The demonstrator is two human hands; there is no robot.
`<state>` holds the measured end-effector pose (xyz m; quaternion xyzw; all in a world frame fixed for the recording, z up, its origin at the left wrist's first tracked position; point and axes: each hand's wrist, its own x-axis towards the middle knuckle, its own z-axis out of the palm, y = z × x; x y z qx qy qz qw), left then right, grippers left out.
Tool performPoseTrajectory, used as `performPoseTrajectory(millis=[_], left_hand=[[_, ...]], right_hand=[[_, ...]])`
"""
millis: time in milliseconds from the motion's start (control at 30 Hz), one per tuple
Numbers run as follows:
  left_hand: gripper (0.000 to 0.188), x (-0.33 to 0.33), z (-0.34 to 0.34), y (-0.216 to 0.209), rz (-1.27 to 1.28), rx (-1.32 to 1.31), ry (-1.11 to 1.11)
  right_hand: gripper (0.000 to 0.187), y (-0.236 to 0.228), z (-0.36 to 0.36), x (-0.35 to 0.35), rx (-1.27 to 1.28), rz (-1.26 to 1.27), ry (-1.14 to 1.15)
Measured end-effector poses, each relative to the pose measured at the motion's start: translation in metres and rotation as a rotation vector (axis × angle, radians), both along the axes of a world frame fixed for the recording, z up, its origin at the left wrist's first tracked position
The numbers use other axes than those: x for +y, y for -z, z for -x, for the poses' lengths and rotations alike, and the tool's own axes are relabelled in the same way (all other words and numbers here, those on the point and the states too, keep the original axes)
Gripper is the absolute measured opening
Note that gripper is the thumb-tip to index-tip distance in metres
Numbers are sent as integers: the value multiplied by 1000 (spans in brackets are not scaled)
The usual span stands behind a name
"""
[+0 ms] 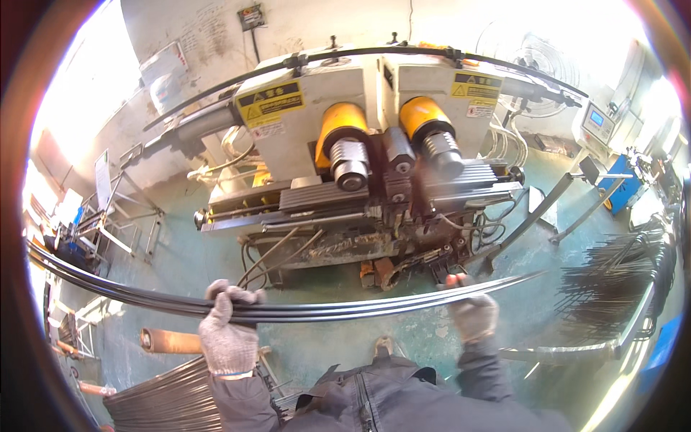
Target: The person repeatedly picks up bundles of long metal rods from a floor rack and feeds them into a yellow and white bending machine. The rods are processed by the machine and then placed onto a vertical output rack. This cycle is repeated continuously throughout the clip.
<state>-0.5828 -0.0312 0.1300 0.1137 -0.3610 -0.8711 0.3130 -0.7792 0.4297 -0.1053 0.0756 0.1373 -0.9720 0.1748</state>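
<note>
Dark grey zipped jacket (347, 407) up close, and beyond it I've got long, thin, black metal bars (338, 312) over the green floor (425, 349), on the near side of the front edge of a white machine with yellow cylinders (288, 151). My grey-knit-gloved left hand (229, 338) wraps round the bundle; my right hand (471, 315), gloved alike and blurred, seems to pinch it towards its right end. Handling the bars looks like the current step; the next move, I'd judge, calls for two steady grips.
</note>
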Motion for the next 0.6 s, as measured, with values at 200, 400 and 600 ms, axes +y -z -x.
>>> performPoseTrajectory(millis=[200, 400, 600], left_hand=[[37, -49, 46, -41, 79, 89, 71], [30, -157, 24, -39, 133, -17, -156], [26, -243, 63, 36, 134, -133, -276]], right_hand=[[18, -34, 70, -48, -266, -145, 205], [25, -43, 107, -46, -228, -195, 381], [31, -97, 137, -137, -194, -404, 403]])
